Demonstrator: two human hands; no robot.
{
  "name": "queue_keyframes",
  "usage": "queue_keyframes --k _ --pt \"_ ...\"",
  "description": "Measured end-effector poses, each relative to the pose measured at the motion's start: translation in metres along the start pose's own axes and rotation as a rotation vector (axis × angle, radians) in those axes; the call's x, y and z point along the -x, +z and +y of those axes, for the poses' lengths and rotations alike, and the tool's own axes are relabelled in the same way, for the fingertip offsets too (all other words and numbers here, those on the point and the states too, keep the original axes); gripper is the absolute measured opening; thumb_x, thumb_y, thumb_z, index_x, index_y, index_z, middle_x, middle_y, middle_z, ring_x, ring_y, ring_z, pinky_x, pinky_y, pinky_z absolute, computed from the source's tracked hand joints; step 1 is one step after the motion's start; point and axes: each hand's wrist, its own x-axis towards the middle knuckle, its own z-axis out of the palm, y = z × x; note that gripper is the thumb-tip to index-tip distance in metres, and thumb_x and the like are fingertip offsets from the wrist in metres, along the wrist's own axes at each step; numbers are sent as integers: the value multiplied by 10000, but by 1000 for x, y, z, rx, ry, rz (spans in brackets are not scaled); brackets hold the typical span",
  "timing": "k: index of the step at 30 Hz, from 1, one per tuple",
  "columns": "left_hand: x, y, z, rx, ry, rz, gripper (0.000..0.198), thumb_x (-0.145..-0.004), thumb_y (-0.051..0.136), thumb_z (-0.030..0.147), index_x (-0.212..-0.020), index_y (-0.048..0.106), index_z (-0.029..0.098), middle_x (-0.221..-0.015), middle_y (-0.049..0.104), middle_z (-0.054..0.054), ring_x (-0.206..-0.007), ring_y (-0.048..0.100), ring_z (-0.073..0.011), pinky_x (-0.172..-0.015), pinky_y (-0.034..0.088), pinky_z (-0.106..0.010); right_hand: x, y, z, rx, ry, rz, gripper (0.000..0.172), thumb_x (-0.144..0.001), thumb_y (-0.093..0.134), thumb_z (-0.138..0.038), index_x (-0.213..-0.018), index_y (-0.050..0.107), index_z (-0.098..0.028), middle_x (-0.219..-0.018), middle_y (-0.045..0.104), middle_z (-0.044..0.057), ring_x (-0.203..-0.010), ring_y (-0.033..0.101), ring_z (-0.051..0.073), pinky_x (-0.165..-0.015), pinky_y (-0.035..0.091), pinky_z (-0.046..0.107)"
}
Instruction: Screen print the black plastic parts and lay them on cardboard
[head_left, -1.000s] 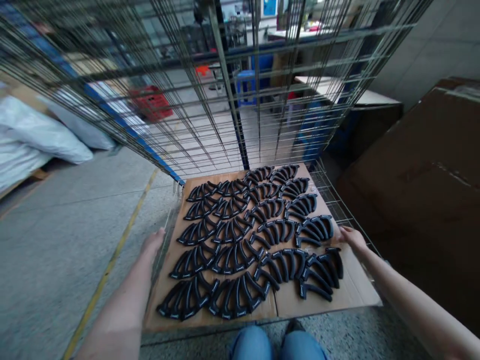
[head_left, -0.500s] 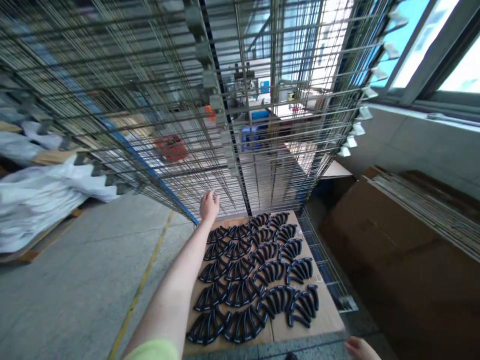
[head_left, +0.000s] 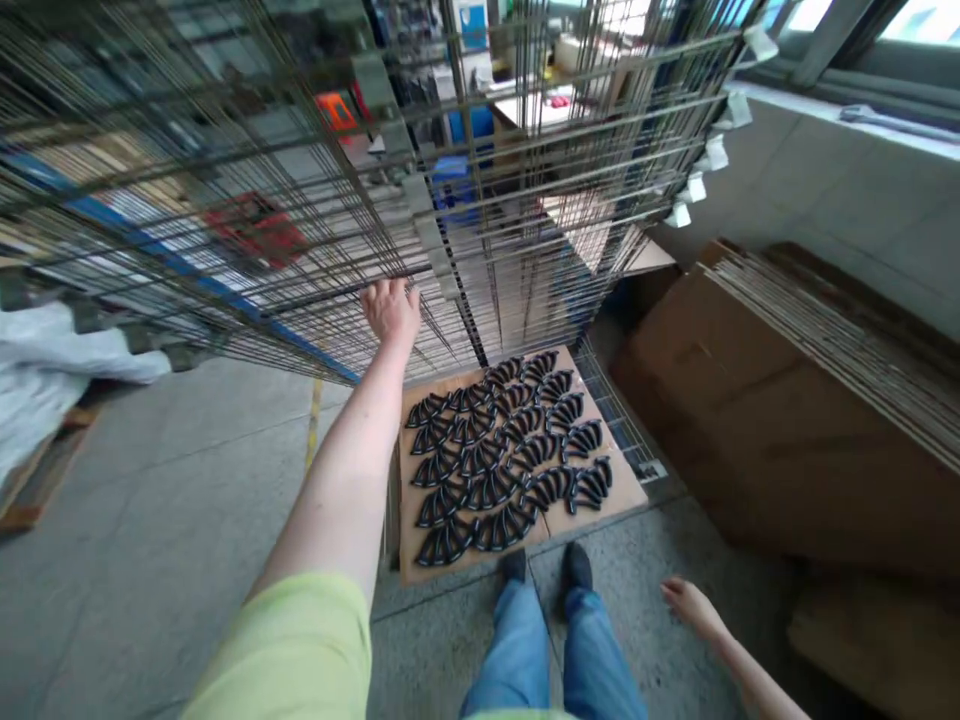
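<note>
"If the rack (head_left: 457, 250) ahead swings, what's at risk?"

"The black parts (head_left: 502, 455) on the cardboard (head_left: 611, 490) could slide. The left hand (head_left: 390, 310) is curled on the wires, grip unclear, and the right hand (head_left: 694, 608) hangs open — too far off to help."

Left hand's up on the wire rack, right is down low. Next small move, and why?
Probably bring the right hand up onto the wire rack. It looks empty and hangs low, while the left hand alone is on the wires, above the black curved parts on the cardboard sheet.
</note>
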Motion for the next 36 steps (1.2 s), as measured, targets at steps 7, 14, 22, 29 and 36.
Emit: queue_keyframes --k 7,14,22,29,36 --pt "98 -14 -4 48 52 -148 552 -1027 347 486 -1100 669 43 -1138 661 -152 -1186 508 -314 -995 305 -482 34 48 -27 42 98 -274 180 -851 560 -258 -883 714 -170 -779 702 45 -695 664 147 -628 457 208" --pt "271 0 0 22 76 -321 408 -1004 429 449 -1021 731 175 -1026 734 -90 -978 606 -236 -858 370 -356 25 89 -33 255 -39 -361 208 -884 543 -190 -887 749 -163 -807 720 56 -797 669 159 -690 420 209" --pt "394 54 -21 129 222 -322 296 -972 514 398 -910 741 218 -901 758 -38 -830 634 -204 -776 414 -312 -33 151 -80 489 -304 -246 303 -949 454 -213 -1022 748 -198 -1101 717 119 -1022 664 206 -803 451 252" --pt "412 77 -34 97 357 -31 256 -947 570 387 -916 760 218 -834 760 -34 -762 623 -192 -745 425 -303 -114 231 -135 606 -627 -98 351 -977 399 -216 -1102 723 -168 -1217 661 152 -1145 608 228 -897 481 283" --pt "405 83 -35 77 385 194 269 -937 584 403 -897 760 203 -837 755 -27 -778 631 -170 -763 431 -281 -156 281 -151 675 -777 13 335 -901 439 -108 -1036 746 -107 -1137 691 200 -1073 637 261 -836 515 311"
